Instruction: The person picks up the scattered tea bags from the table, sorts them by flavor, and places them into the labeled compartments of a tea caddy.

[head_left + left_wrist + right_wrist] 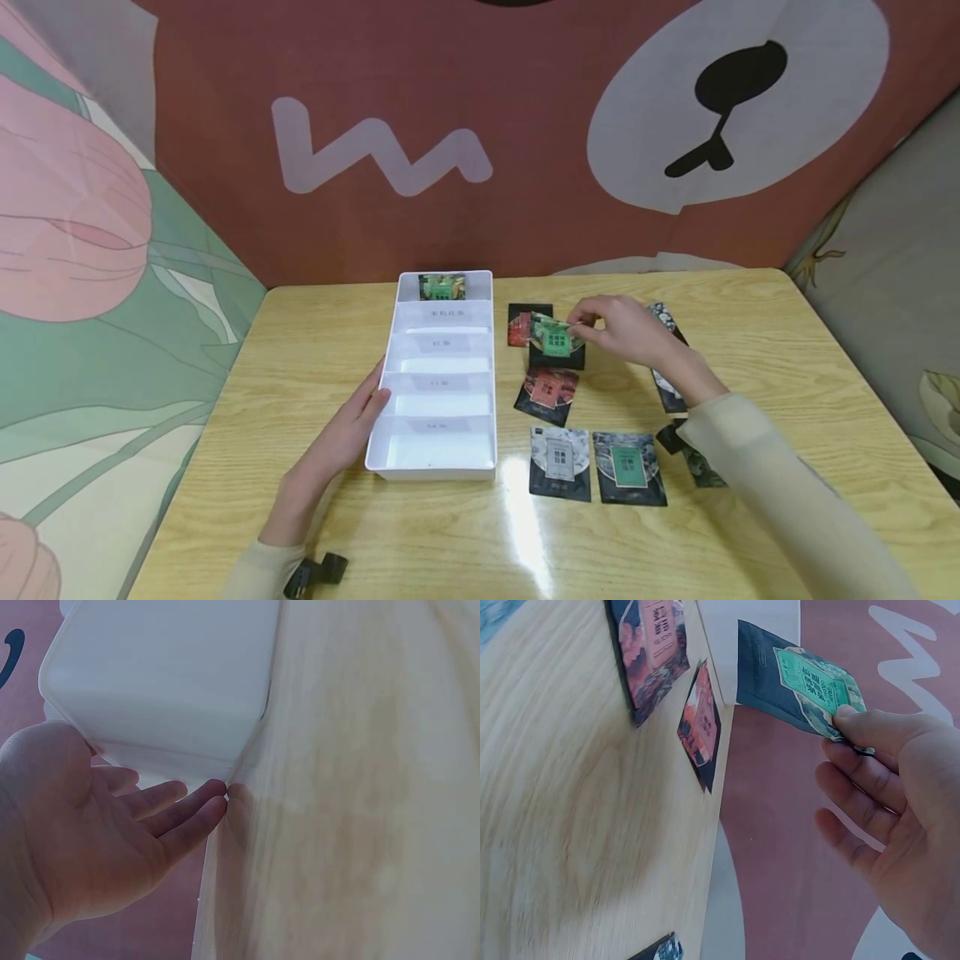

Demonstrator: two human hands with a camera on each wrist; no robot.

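My right hand [622, 329] pinches the corner of a black sachet with a green label [814, 682] between thumb and index finger. The other fingers spread loosely below it in the right wrist view. In the head view this sachet hangs above the table, overlapping a red-labelled sachet [519, 325] behind it. A long white tray with compartments [432, 473] stands to the left. Against its left side rests my left hand [352, 429], thumb by the rim, fingers fairly straight along the lower wall [161, 731]. One green sachet [442, 287] sits in the tray's farthest compartment.
Another red-labelled sachet [549, 393] lies right of the tray. Nearer are a white-labelled sachet [560, 467] and a green-labelled one [630, 468]. More sachets [667, 392] lie partly under the right arm. A patterned wall [375, 225] borders the table's far edge.
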